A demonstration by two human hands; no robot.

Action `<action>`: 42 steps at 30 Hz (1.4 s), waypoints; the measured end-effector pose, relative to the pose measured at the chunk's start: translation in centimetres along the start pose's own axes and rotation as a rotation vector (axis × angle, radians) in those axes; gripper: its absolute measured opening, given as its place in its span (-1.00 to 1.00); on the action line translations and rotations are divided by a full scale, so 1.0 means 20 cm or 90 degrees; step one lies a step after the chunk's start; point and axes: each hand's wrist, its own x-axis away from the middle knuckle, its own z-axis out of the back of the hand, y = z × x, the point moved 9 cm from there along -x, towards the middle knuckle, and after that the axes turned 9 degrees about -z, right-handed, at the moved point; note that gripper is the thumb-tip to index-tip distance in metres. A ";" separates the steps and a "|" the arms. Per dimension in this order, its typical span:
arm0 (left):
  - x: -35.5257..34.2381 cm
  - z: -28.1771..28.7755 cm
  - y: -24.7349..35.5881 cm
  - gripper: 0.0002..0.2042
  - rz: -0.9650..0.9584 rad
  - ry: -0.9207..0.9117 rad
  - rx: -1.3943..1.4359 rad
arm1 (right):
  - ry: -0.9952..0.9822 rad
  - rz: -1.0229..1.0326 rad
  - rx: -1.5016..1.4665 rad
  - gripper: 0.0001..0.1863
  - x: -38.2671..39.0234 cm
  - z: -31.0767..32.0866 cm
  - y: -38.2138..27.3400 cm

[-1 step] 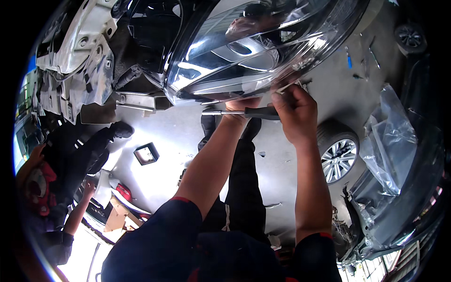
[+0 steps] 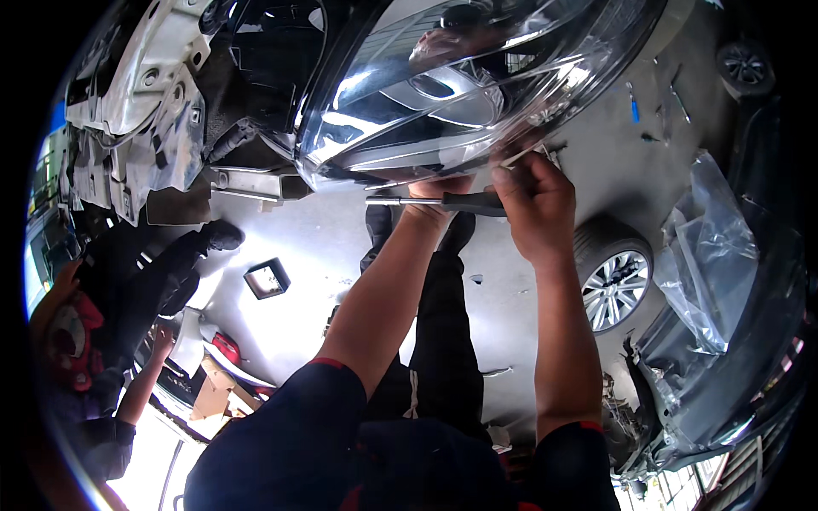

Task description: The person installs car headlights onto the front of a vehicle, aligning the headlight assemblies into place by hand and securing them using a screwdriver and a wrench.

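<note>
A large clear car headlight (image 2: 400, 153) fills the upper middle. My left hand (image 2: 441, 186) reaches under its lower edge; the fingers are hidden behind it. My right hand (image 2: 538, 200) is closed at the headlight's lower right edge. It holds a nut driver (image 2: 469, 203) by the dark handle, and the metal shaft points left across my left wrist. Between the right thumb and fingertips a thin pale strip (image 2: 514, 158) sticks out, touching or just beside the headlight; what it belongs to I cannot make out.
Exposed metal car structure (image 2: 141, 102) stands at the upper left. A wheel (image 2: 615, 289) lies right of my forearm, beside plastic sheeting (image 2: 711, 264) over a dark car panel. A blue-handled tool (image 2: 633, 106) and a black box-shaped lamp (image 2: 267, 279) are on the floor. Another person's arm (image 2: 145, 375) shows at left.
</note>
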 end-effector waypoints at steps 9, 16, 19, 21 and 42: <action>0.03 -0.14 0.09 -0.50 0.028 0.003 0.235 | 0.016 0.058 0.014 -0.84 -0.01 -0.04 -0.01; 0.06 -0.22 0.13 -0.49 0.026 -0.048 0.184 | -0.001 0.039 0.016 -0.81 0.00 -0.06 0.01; 0.06 -0.25 0.14 -0.49 0.019 -0.056 0.161 | -0.002 0.036 -0.006 -0.80 -0.01 -0.05 0.03; 0.05 -0.21 0.12 -0.49 0.046 -0.078 0.165 | 0.011 0.041 -0.007 -0.84 0.00 -0.03 0.01; 0.05 -0.10 0.08 -0.69 -0.160 0.069 -0.039 | -0.467 -0.436 -0.438 -0.71 -0.16 0.60 1.10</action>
